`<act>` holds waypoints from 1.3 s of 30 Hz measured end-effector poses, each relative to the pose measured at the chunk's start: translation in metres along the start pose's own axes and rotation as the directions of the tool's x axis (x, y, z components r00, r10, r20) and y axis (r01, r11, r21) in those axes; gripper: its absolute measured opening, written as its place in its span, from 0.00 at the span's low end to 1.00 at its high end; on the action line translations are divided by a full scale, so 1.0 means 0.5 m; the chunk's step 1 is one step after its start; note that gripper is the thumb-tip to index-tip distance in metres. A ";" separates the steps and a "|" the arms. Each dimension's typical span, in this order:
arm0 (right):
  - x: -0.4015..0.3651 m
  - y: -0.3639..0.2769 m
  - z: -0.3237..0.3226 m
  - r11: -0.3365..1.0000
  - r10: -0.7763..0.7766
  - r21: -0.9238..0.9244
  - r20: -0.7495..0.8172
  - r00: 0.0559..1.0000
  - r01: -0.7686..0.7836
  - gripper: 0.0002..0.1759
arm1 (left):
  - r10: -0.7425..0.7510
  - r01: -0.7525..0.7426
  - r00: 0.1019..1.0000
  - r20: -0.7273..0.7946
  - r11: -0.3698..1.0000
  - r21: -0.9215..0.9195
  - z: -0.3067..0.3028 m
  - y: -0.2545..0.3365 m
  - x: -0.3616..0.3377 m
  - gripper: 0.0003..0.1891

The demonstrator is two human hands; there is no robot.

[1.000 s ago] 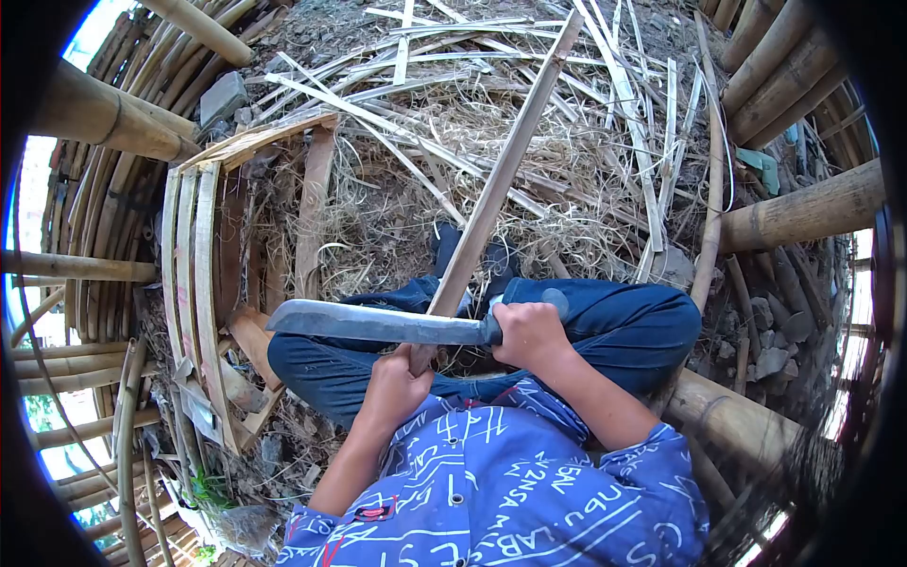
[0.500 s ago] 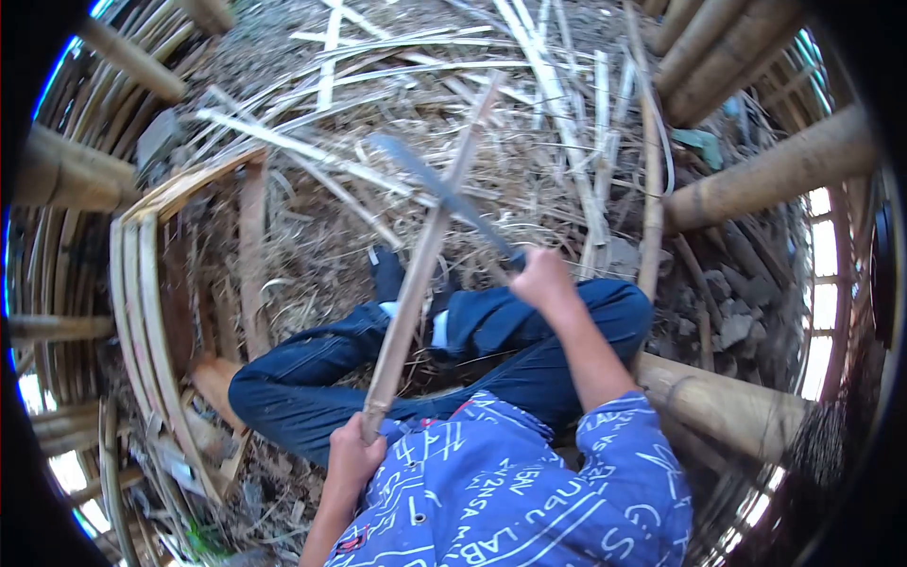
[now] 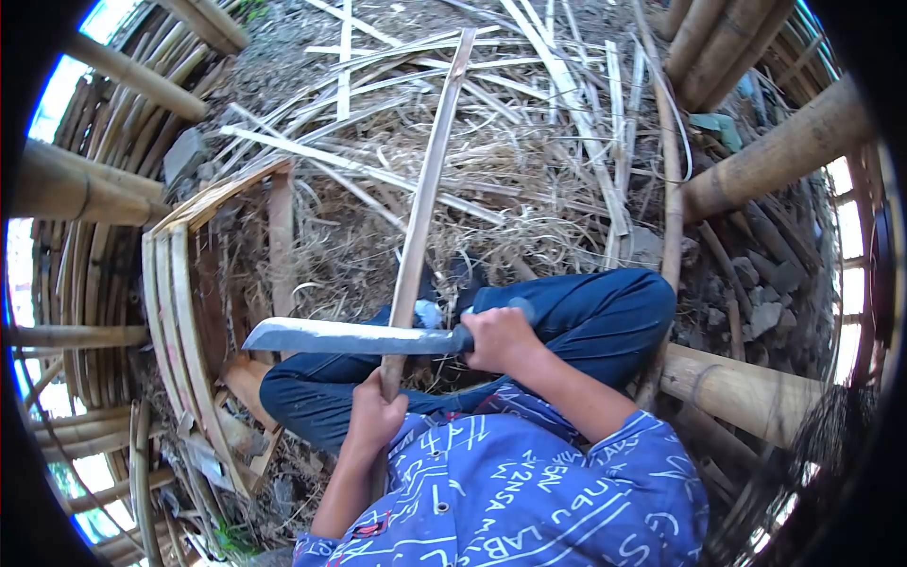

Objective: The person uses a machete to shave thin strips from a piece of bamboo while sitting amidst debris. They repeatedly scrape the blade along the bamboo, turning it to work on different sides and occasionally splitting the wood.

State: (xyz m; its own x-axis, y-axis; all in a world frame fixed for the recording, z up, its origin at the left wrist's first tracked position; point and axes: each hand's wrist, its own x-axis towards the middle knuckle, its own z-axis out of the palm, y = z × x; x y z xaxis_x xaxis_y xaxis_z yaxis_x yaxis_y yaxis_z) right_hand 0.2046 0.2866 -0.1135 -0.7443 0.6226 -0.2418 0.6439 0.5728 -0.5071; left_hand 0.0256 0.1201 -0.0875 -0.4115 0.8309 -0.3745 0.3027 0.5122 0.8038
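Observation:
My left hand [image 3: 376, 414] is closed round the near end of a long split bamboo strip [image 3: 427, 189], which slants up and away from my lap toward the far litter. In my right hand [image 3: 501, 337] is the dark handle of a machete [image 3: 350, 337]. Its broad grey blade points left and crosses over the strip a little above my left hand. Both hands are over my crossed legs in blue jeans [image 3: 595, 307].
Thin bamboo strips [image 3: 567, 85] and curled shavings [image 3: 529, 231] litter the ground ahead. A wooden crate [image 3: 175, 312] stands at my left. Thick bamboo poles [image 3: 775, 151] and broken stones [image 3: 756, 302] lie on the right.
The machete has come down the strip toward my body and turned from pointing up-left to nearly level. The strip's far end has swung left and stands more upright in view.

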 end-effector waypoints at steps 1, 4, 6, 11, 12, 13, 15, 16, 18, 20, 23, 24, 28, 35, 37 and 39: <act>0.005 0.001 -0.004 1.000 -0.016 -0.016 -0.012 1.000 0.016 0.16 | -0.010 0.010 1.000 -0.019 1.000 0.008 -0.002 0.007 -0.002 0.15; 0.016 0.007 -0.010 0.998 -0.042 -0.048 -0.064 0.997 0.039 0.16 | 0.005 -0.004 1.000 -0.021 0.999 0.040 -0.015 0.036 -0.003 0.13; 0.020 0.009 -0.017 0.995 -0.052 -0.092 -0.065 0.997 0.046 0.15 | 0.007 -0.006 1.000 -0.011 0.996 0.090 -0.026 0.035 -0.002 0.12; 0.041 0.034 -0.073 0.970 0.185 -0.141 -0.097 0.978 -0.197 0.11 | -0.028 0.024 0.999 0.024 0.987 0.160 -0.044 0.025 -0.037 0.11; 0.054 0.070 -0.088 0.950 0.286 -0.088 -0.147 0.947 -0.300 0.12 | -0.030 0.022 0.998 0.055 0.989 0.146 -0.046 0.005 -0.064 0.12; 0.069 0.123 -0.093 0.913 0.400 -0.012 -0.162 0.902 -0.407 0.13 | -0.032 0.019 0.996 0.088 0.991 0.135 -0.050 -0.009 -0.086 0.12; 0.080 0.208 -0.089 0.918 0.345 -0.104 -0.263 0.901 -0.382 0.14 | -0.071 0.064 0.993 0.092 0.995 0.082 -0.040 -0.013 -0.109 0.13; 0.079 0.210 -0.089 0.905 0.338 -0.182 -0.241 0.910 -0.384 0.14 | -0.099 0.083 0.987 0.123 0.988 0.130 -0.036 -0.016 -0.109 0.13; 0.083 0.209 -0.083 0.890 0.320 -0.262 -0.225 0.920 -0.374 0.15 | -0.128 0.103 0.983 0.131 0.978 0.180 -0.033 -0.022 -0.107 0.14; 0.072 0.184 -0.071 0.917 0.349 -0.140 -0.168 0.922 -0.373 0.14 | -0.133 0.109 0.985 0.111 0.974 0.198 -0.041 -0.038 -0.117 0.13; 0.053 0.144 -0.038 0.943 0.326 -0.001 -0.209 0.922 -0.333 0.14 | -0.129 0.111 0.989 0.073 0.973 0.203 -0.048 -0.028 -0.114 0.12; 0.041 0.110 -0.039 0.955 0.293 0.022 -0.200 0.935 -0.295 0.13 | -0.093 0.078 0.994 0.058 0.973 0.218 -0.049 -0.020 -0.109 0.11; 0.015 0.025 -0.020 0.997 0.072 -0.011 -0.135 0.988 -0.074 0.12 | -0.013 0.001 0.999 0.045 0.967 0.254 -0.048 -0.012 -0.087 0.11; 0.077 0.115 -0.152 0.951 0.263 -0.101 -0.232 0.936 -0.292 0.12 | 0.034 -0.053 0.997 0.071 0.957 0.286 -0.095 -0.019 -0.126 0.11; 0.088 0.151 -0.165 0.965 0.236 -0.046 -0.287 0.928 -0.259 0.12 | 0.074 -0.091 0.994 0.084 0.970 0.227 -0.093 -0.010 -0.140 0.10; 0.098 0.156 -0.179 0.950 0.138 -0.211 -0.376 0.916 -0.230 0.13 | 0.024 -0.045 0.995 0.098 0.976 0.213 -0.089 -0.029 -0.137 0.10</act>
State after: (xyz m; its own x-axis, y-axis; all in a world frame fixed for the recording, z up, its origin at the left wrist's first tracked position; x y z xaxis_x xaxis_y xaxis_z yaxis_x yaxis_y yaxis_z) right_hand 0.2342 0.4096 -0.0911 -0.5263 0.8501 0.0194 0.8203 0.5136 -0.2517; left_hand 0.0111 0.0462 -0.0531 -0.3174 0.8604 -0.3988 0.4970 0.5091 0.7027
